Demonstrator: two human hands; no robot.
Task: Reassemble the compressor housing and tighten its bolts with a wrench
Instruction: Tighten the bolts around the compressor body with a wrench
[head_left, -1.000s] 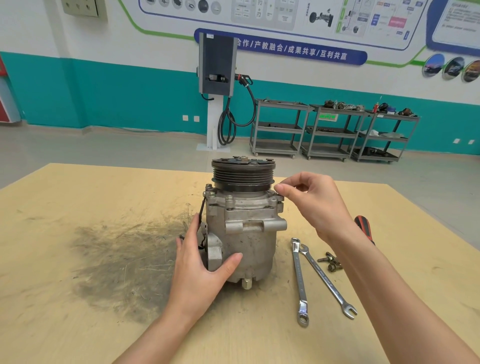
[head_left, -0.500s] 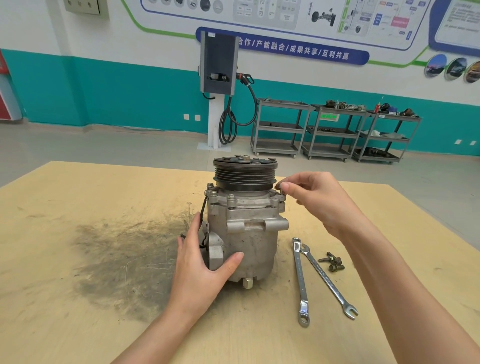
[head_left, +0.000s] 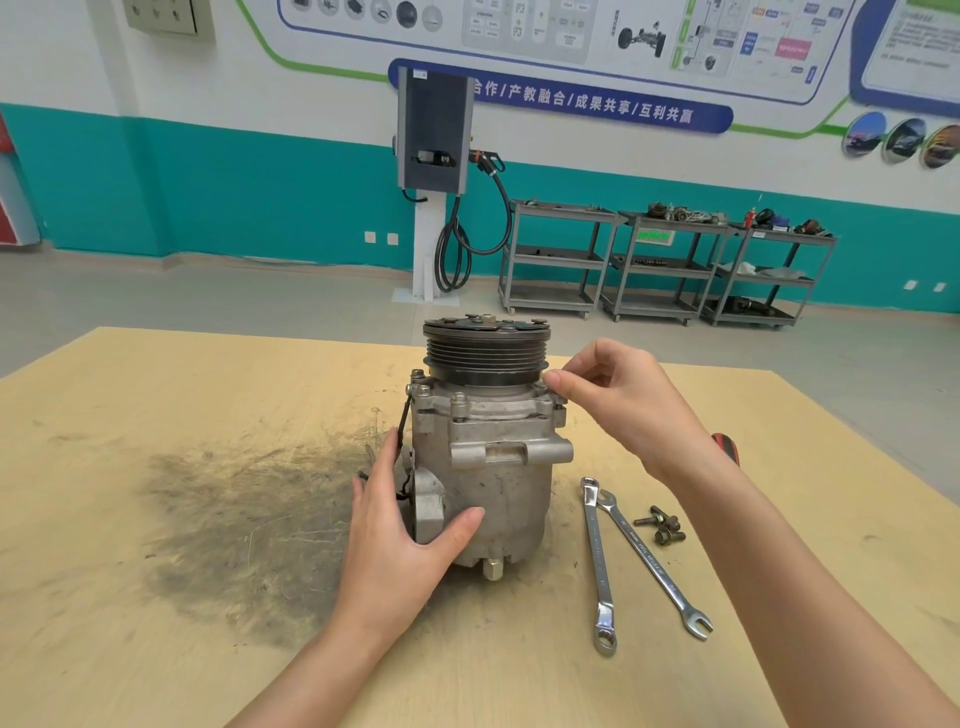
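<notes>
A dark smear of grime (head_left: 244, 525) stains the table (head_left: 130, 395) left of the compressor (head_left: 488, 467). The compressor stands upright near the table's middle, pulley (head_left: 485, 351) on top. The left hand (head_left: 400, 540) grips the compressor's lower left side, fingers around the side bracket and thumb pressed on the front of the body, steadying it. A seated bolt (head_left: 459, 402) shows on the front of the top flange, and another at the flange's left corner.

At the compressor's upper right corner, just under the pulley, the right hand (head_left: 618, 405) pinches thumb and forefinger together over a bolt hole. What the pinch holds is hidden by the fingertips; it is most likely a bolt being started by hand.

Right of the compressor two wrenches (head_left: 597, 561) lie on the table, their upper ends crossing. Just beyond them sit a few loose bolts (head_left: 660, 525). A red-and-black handle (head_left: 727, 449) peeks out behind the right forearm.

The step in hand looks like hand-threading the flange bolts, so the housing is closed but not yet fastened. The next move calls for turning this bolt until it seats square, then fetching the remaining bolts right of the compressor. Only after that does a wrench come into use, with the left hand bracing the compressor against the twist.
</notes>
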